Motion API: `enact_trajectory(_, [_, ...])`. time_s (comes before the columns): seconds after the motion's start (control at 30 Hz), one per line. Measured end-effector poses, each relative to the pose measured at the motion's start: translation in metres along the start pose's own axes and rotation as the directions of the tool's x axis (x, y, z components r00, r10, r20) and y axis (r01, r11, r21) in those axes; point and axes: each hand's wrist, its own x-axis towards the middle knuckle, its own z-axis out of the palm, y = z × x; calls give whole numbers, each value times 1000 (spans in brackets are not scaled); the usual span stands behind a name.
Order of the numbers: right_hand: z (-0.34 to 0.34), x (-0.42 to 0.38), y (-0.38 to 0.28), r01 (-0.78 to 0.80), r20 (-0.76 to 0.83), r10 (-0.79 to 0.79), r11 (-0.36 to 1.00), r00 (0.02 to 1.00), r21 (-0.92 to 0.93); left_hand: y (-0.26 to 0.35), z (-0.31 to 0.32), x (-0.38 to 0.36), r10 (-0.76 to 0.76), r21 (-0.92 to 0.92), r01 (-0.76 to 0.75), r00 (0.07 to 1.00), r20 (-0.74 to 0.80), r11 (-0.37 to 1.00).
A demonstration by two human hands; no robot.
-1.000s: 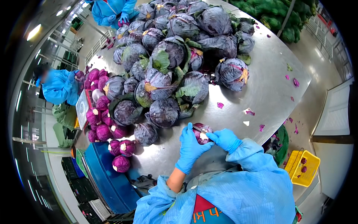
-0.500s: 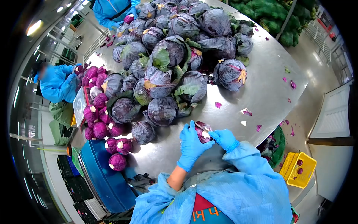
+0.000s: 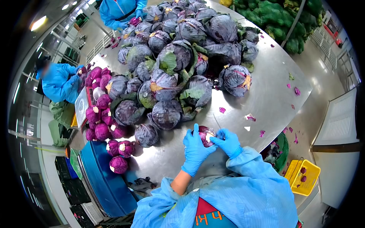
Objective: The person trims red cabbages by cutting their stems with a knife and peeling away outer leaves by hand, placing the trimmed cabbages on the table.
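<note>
My left hand [image 3: 197,150] in a blue glove is closed round a small red cabbage [image 3: 204,133], holding it just above the steel table [image 3: 281,87]. A pale cut patch shows on the cabbage's right side. My right hand [image 3: 229,143], also gloved, is closed beside the cabbage, fingertips close to the pale patch. From it a thin knife blade [image 3: 216,122] points up and away; the handle is hidden in the fingers. Just left of my hands lies an untrimmed dark cabbage [image 3: 146,135].
A big heap of leafy cabbages [image 3: 167,114] covers the table's far side. Trimmed purple cabbages [image 3: 102,132] lie at the left by a scale [image 3: 81,106] and a blue bin [image 3: 102,174]. Two co-workers stand beyond. A yellow basket [image 3: 310,176] stands on the floor at right.
The knife blade has come off the cabbage's face and now points away from me. My left hand has turned the cabbage slightly, and its pale patch faces my right fingers.
</note>
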Motion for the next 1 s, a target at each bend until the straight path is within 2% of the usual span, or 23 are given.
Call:
enact_trajectory(0.1, [-3, 19, 3, 231, 13, -231, 967, 973, -106, 1, -2, -2, 25, 41, -26, 999, 20, 999])
enact_trajectory(0.23, [-8, 46, -8, 180, 332, -54, 914, 942, -362, 5, 2, -2, 41, 72, -43, 999, 28, 996])
enact_trajectory(0.27, [-16, 49, -17, 108, 374, 46, 919, 926, -380, 4, 3, -1, 51, 68, -52, 999, 16, 996])
enact_trajectory(0.37, [-17, 52, -8, 99, 324, 27, 926, 946, -364, -2, 5, -6, 135, 52, -134, 991, -13, 990])
enact_trajectory(0.47, [-18, 47, 3, -37, 85, 81, 902, 993, -430, -5, -7, -11, 174, -31, -174, 985, 10, 984])
enact_trajectory(0.57, [-35, 42, 64, -212, 187, 237, 967, 953, -144, -45, -13, -21, 355, -252, -343, 935, 2, 905])
enact_trajectory(0.6, [-33, 35, 86, -104, 113, 131, 971, 985, -215, -56, -16, -26, 364, -259, -347, 931, 17, 901])
enact_trajectory(0.63, [-33, 27, 103, -5, 52, 21, 957, 998, -290, -65, -14, -30, 335, -363, -324, 942, -35, 874])
enact_trajectory(0.7, [-60, 18, 100, -261, -184, 191, 813, 964, -521, -87, -5, -35, 273, -557, -297, 954, -128, 776])
enact_trajectory(0.77, [-108, 11, 137, -252, -271, 136, 853, 953, -457, -108, 7, -40, 133, -747, -187, 982, -133, 638])
enact_trajectory(0.83, [-138, -4, 106, -188, -362, -80, 740, 929, -646, -110, 2, -40, 56, -814, -67, 998, -42, 577])
enact_trajectory(0.87, [-138, -3, 112, -146, -453, -162, 807, 876, -572, -110, 0, -36, 74, -800, -70, 997, -32, 596])
enact_trajectory(0.97, [-99, 6, 81, 52, -370, -277, 855, 887, -516, -112, -5, -27, 181, -733, -135, 983, -17, 667])
enact_trajectory(1.0, [-72, 12, 78, 96, -273, -180, 950, 945, -297, -112, -6, -29, 191, -724, -129, 981, 4, 677])
